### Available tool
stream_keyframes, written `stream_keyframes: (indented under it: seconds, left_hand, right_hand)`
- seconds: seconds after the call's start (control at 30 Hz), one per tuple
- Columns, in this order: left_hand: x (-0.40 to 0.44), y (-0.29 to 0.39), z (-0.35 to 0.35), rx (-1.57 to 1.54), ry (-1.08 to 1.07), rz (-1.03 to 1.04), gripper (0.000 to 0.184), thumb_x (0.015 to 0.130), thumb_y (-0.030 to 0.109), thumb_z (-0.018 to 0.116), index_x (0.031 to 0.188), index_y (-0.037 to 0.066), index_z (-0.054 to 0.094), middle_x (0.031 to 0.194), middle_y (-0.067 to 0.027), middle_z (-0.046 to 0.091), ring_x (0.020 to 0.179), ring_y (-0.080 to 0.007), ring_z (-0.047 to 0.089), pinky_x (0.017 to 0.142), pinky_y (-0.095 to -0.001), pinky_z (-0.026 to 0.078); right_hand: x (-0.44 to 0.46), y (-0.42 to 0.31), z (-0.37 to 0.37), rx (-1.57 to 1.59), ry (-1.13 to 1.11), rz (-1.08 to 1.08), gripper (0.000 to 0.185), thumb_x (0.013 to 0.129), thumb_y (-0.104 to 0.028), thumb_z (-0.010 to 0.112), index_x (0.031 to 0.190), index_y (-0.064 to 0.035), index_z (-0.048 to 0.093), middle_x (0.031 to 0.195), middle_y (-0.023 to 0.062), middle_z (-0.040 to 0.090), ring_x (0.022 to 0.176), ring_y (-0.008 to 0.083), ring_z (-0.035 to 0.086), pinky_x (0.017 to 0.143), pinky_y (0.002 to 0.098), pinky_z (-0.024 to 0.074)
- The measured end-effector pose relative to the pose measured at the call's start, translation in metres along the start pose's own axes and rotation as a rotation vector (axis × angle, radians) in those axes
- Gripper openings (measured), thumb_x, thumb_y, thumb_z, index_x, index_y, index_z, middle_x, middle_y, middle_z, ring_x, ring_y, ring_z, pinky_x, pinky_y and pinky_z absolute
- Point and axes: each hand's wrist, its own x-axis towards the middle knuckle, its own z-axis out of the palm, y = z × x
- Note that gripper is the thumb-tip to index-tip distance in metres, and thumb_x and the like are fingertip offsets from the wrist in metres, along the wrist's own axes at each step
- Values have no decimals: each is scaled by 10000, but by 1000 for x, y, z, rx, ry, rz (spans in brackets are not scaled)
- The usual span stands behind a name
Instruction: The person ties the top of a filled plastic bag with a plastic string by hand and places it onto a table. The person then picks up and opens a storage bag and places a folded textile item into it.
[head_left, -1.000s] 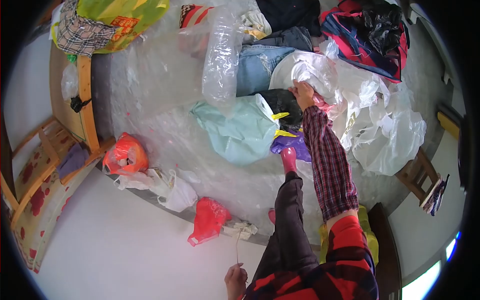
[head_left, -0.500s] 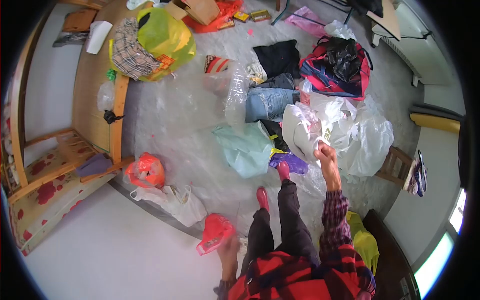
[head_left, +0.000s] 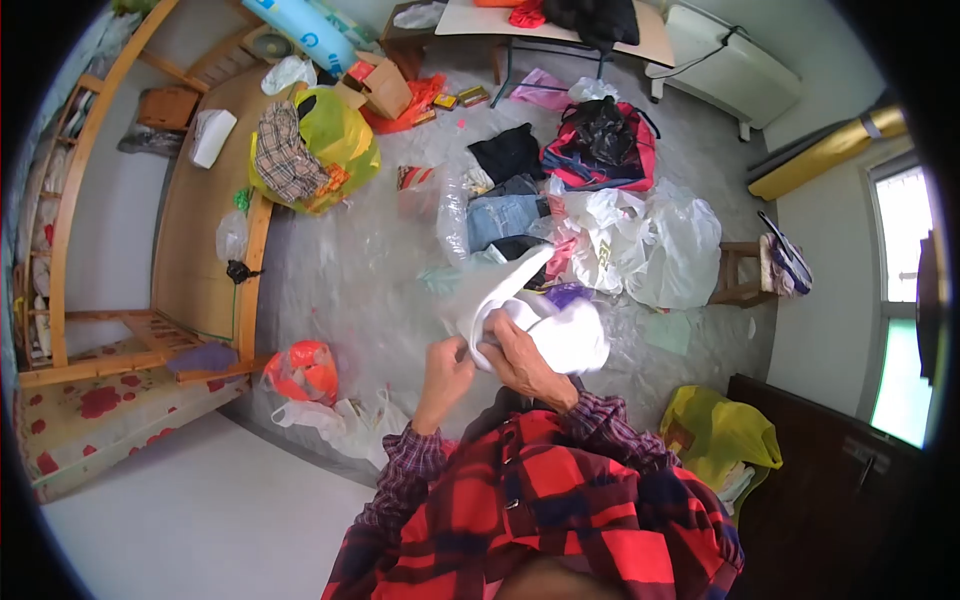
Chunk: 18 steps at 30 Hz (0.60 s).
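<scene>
A bundle of white cloth (head_left: pixel 575 335) is held up in front of my body, over the floor. One flap of it stretches up and forward, while a rounded part hangs to the right; its exact kind does not show. My right hand (head_left: pixel 527 362) is closed on the middle of the cloth. Beside it, my left hand (head_left: pixel 447 378) has its fingers pinched at the cloth's left edge. Just beyond lie folded blue jeans (head_left: pixel 500 220), a pale green plastic bag (head_left: pixel 450 280) partly hidden by the cloth, and white plastic bags (head_left: pixel 600 240).
A red and navy bag (head_left: pixel 640 165) with black plastic in it sits farther forward. On the left are a wooden bed frame (head_left: pixel 258 230), a yellow-green bag (head_left: pixel 345 160) and an orange-red bag (head_left: pixel 303 372). A yellow bag (head_left: pixel 705 415) stands at right by dark wood furniture (head_left: pixel 800 430).
My right hand has brought the white cloth back toward my body. My left hand has come up from the red plastic bag it held and now grips the cloth. The view has tilted up.
</scene>
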Motion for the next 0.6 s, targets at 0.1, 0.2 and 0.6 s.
stream_keyframes:
  seconds: [0.1, 0.2, 0.6]
  left_hand:
    - [-5, -6, -3, 61, 14, -3, 116, 683, 45, 518, 706, -60, 559, 512, -89, 501, 504, -100, 478, 472, -261, 365]
    - [-17, 8, -5, -267, 48, -64, 113, 696, 48, 515, 708, -47, 575, 532, -37, 504, 522, -78, 458, 476, -239, 348]
    - [-45, 49, -91, -779, 122, 58, 135, 822, 111, 495, 800, -5, 561, 615, 14, 468, 500, -52, 347, 481, -195, 275]
  right_hand:
    - [0, 3, 3, -252, 24, -134, 113, 759, -120, 498, 810, -27, 459, 691, 162, 468, 640, 339, 472, 631, 394, 380]
    - [2, 7, -2, -518, -8, -317, 99, 738, -123, 515, 760, -39, 467, 669, 133, 481, 605, 316, 488, 577, 387, 391]
    - [-15, 31, -87, -84, -170, -128, 235, 846, -165, 407, 727, 16, 501, 581, 194, 426, 511, 285, 428, 517, 339, 365]
